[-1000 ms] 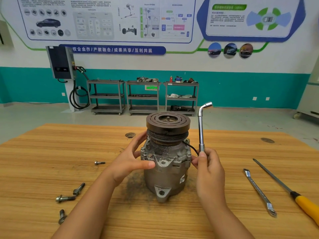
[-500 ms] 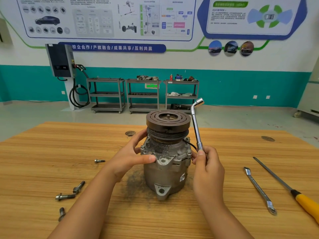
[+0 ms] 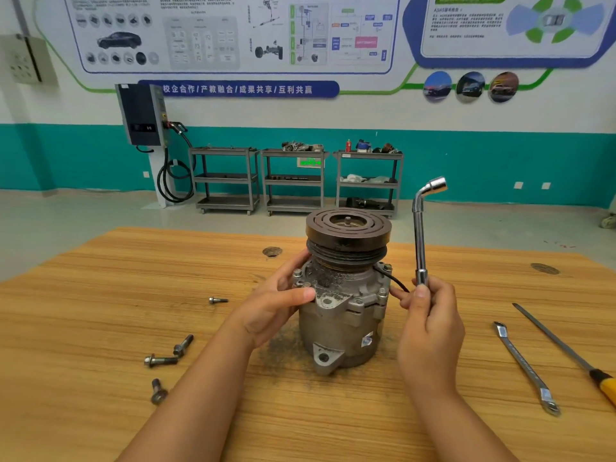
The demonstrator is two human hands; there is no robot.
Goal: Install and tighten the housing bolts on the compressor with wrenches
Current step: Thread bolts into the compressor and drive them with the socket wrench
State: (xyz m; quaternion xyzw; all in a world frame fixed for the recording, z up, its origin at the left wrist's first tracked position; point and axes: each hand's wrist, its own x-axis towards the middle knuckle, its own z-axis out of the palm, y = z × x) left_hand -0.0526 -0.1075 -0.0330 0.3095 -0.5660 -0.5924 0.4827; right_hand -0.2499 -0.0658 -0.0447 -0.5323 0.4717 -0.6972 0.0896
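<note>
A grey compressor point(image 3: 343, 321) stands upright in the middle of the wooden table point(image 3: 100, 295), its dark pulley on top. My left hand point(image 3: 276, 305) grips the housing's left side, thumb across the front flange. To the right of the housing my right hand point(image 3: 430, 325) grips the lower end of a chrome L-shaped socket wrench point(image 3: 420, 235), which stands nearly upright with its bent socket end at the top. Bolt heads show on the housing flange. Several loose bolts point(image 3: 161, 361) lie on the table at the left.
A flat combination wrench point(image 3: 525, 366) and a yellow-handled screwdriver point(image 3: 566, 351) lie on the table at the right. One small bolt point(image 3: 218, 300) lies left of the compressor. Grey grit is scattered around the housing's base. Shelving carts stand by the far wall.
The wrench's top leaned left toward the pulley half a second ago and has swung back to nearly upright. My left hand keeps its hold on the housing.
</note>
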